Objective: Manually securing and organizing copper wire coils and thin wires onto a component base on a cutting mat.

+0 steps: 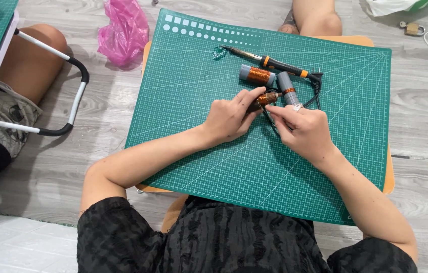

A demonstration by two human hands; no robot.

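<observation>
Both hands meet over the middle of the green cutting mat [199,151] on the table. The left hand [229,119] pinches a small copper-wound coil [267,98] in its fingertips, and the right hand [302,129] touches its other end. Just beyond lie two grey coils [257,75] and a soldering iron [269,62]. Farther left, a pink bag [124,31] sits on the floor.

Your mat [214,151] is teal-green with a white grid. Coils: copper-orange winding on grey cores, both the held coil [267,98] and the spare coil [257,75]. Iron [269,62] is black with orange bands. Bag [124,32] is pink. Floor [416,101] is grey wood grain.
</observation>
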